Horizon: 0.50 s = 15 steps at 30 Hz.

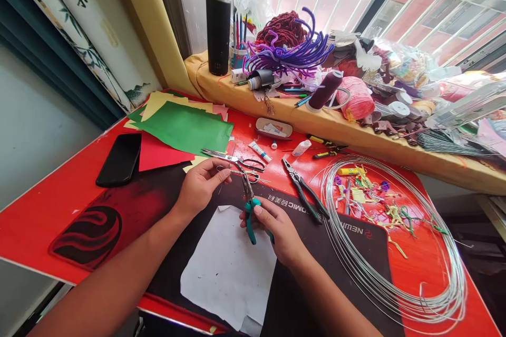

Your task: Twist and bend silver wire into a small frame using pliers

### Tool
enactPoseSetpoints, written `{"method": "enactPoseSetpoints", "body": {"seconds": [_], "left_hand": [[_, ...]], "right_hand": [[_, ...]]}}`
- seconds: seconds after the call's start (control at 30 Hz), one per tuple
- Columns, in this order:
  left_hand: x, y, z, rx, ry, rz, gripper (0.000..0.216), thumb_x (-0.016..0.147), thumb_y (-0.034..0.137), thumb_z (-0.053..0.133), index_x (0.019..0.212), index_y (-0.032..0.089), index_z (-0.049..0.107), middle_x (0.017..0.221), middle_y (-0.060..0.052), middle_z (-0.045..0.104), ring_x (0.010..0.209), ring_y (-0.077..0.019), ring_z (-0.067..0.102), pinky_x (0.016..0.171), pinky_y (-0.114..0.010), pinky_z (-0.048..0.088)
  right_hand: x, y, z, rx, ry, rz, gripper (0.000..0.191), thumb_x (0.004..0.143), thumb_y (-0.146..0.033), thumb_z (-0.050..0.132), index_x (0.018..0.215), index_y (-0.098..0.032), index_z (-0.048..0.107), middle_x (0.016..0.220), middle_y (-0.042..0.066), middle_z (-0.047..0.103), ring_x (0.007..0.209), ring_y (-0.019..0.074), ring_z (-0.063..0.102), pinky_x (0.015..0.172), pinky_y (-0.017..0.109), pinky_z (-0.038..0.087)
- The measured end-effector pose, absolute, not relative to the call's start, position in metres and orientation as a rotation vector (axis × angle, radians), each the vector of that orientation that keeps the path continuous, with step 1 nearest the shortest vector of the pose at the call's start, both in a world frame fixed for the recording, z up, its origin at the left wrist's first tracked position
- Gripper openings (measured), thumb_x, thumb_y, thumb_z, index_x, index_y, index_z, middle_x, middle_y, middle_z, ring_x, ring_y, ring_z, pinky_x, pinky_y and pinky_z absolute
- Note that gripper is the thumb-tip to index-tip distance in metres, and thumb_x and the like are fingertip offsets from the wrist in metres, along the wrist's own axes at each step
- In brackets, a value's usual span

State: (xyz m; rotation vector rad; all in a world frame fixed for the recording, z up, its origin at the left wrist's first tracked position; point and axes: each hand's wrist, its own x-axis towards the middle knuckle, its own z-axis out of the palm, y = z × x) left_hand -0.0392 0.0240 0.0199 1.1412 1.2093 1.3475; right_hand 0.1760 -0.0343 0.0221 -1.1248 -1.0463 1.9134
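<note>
My right hand (279,231) is closed round the teal handles of small pliers (250,205), whose jaws point away from me toward my left hand. My left hand (203,183) pinches a short thin piece of wire (233,172) between thumb and fingers, and the pliers' tip meets that wire. Both hands hover over a dark desk mat (118,210) and a white sheet of paper (227,268) on the red table (47,205).
Scissors (237,159) and black pliers (304,195) lie just beyond my hands. A large coil of wire (395,284) fills the right side beside craft scraps. Green, red and yellow paper (185,126) and a black phone (119,159) lie left. A cluttered sill holds a flask (218,26).
</note>
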Motion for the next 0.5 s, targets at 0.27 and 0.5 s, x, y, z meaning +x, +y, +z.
{"method": "enactPoseSetpoints", "body": {"seconds": [0.27, 0.5], "left_hand": [[-0.0372, 0.0216, 0.0217, 1.15, 1.217, 1.313, 0.028, 0.078, 0.041, 0.083, 0.09, 0.017, 0.075, 0.073, -0.002, 0.072, 0.068, -0.0182, 0.068, 0.067, -0.03, 0.056], [-0.0384, 0.0239, 0.0148, 1.079, 1.137, 1.278, 0.028, 0.08, 0.039, 0.082, 0.095, 0.016, 0.077, 0.075, -0.002, 0.071, 0.064, -0.0149, 0.064, 0.062, -0.028, 0.054]], "right_hand": [[0.171, -0.0337, 0.0239, -1.121, -1.022, 1.921, 0.047, 0.091, -0.055, 0.071, 0.12, -0.018, 0.069, 0.097, 0.01, 0.073, 0.085, 0.023, 0.071, 0.076, 0.033, 0.052], [0.1719, -0.0331, 0.0209, -1.144, -0.982, 1.937, 0.046, 0.091, -0.053, 0.072, 0.119, -0.017, 0.069, 0.091, 0.008, 0.073, 0.078, 0.0202, 0.069, 0.071, 0.031, 0.049]]}}
